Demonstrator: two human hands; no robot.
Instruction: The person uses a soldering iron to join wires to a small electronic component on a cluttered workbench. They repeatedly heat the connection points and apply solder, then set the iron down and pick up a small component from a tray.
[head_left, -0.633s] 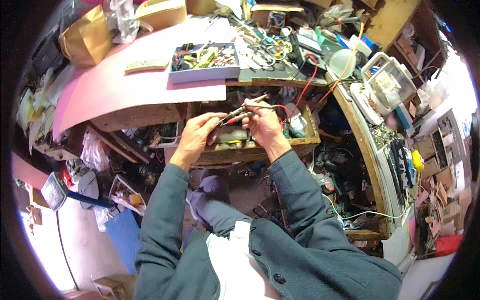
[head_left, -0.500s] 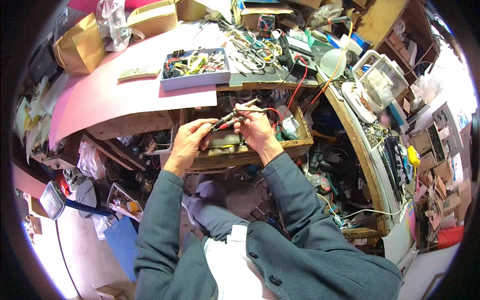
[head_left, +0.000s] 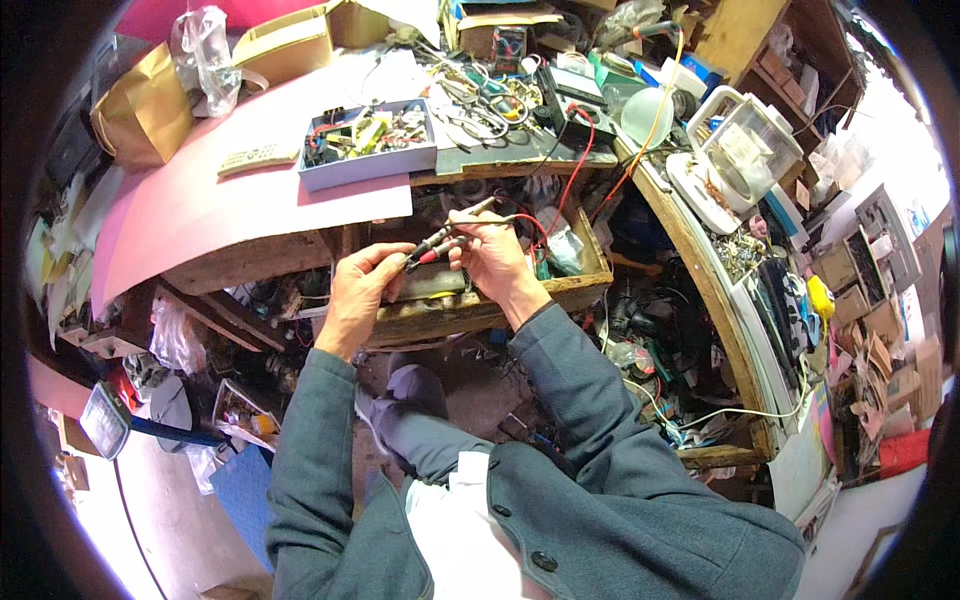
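Observation:
Two test probes, a black one (head_left: 431, 241) and a red one (head_left: 437, 254), slant side by side out of my right hand (head_left: 494, 262), which is closed around them. Their tips meet the fingertips of my left hand (head_left: 358, 292). Its thumb and forefinger are pinched at a small dark thing too tiny to name. A red test lead (head_left: 580, 165) runs from the right-hand side up to a dark multimeter (head_left: 578, 108) on the bench. Both hands hover over an open wooden drawer (head_left: 520, 304) filled with clutter.
A blue-grey box (head_left: 370, 168) of small parts rests on pink sheeting (head_left: 240, 205). Cables and scissors (head_left: 485, 110) crowd the bench behind. To the right stand a clear plastic container (head_left: 745, 150) and a wooden bench edge (head_left: 700, 270). A brown paper bag (head_left: 145, 110) sits far left.
The whole view has shifted slightly, with the bench and hands now a little farther left in the picture. The grip of both hands on the probes and small thing looks the same.

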